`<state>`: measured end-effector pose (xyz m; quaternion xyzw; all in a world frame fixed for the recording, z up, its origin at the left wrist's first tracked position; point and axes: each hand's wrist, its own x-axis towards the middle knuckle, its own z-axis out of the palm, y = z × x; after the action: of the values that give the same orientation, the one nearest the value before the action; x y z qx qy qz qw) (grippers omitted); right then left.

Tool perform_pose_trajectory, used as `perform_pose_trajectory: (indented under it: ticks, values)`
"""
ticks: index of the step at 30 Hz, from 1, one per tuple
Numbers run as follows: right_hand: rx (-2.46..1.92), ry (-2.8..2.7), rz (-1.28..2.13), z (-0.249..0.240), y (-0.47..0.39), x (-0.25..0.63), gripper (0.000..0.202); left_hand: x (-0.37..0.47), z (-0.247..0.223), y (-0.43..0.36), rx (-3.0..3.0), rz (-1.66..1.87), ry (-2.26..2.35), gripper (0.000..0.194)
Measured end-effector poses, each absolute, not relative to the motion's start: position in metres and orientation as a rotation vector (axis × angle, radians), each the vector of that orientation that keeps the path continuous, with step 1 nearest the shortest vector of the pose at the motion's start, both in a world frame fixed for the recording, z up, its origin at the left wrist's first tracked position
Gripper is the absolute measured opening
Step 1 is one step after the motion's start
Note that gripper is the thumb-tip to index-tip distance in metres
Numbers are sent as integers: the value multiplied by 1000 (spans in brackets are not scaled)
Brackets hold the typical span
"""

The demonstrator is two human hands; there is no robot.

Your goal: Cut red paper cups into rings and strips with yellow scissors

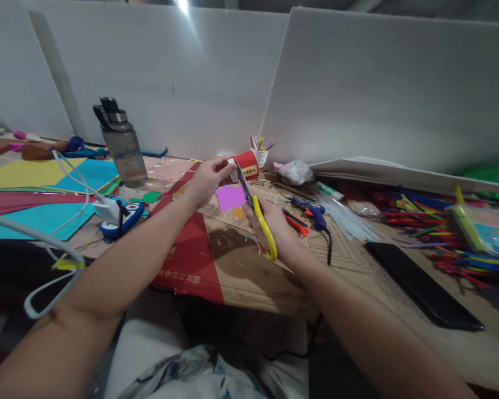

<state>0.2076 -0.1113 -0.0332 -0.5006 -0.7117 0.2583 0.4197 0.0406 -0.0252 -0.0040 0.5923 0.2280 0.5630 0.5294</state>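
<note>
My left hand (208, 180) is closed, its thumb and fingers pinching a small white piece (233, 170) that looks like paper. In my right hand (270, 219) is a pair of scissors (264, 224) with yellow handles. Its blades point up and away, and their tips are at the white piece; whether they touch it I cannot tell. Just behind the blades is a red paper cup (249, 162), tilted on its side, with a tan label. Below my left fingers lies a purple sheet piece (231, 198) with uneven edges.
A water bottle (127, 149) and a blue power strip (122, 219) stand left, near coloured sheets (20, 174). Rightward are a glue gun (311, 210), an orange cutter (296, 223), glue sticks (349, 216), a black phone (419, 282) and pipe cleaners (416, 216). A pen cup (260, 157) is behind.
</note>
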Motion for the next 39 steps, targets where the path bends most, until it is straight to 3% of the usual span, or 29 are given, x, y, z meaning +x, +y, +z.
perform_pose_trajectory:
  ticks: [19, 39]
  values:
    - [-1259, -1817, 590, -35, -113, 206, 28, 47, 4, -35, 1345, 1334, 545, 38]
    - [-1246, -1784, 641, -30, -114, 205, 30, 37, 1, -28, 1629, 1465, 710, 47]
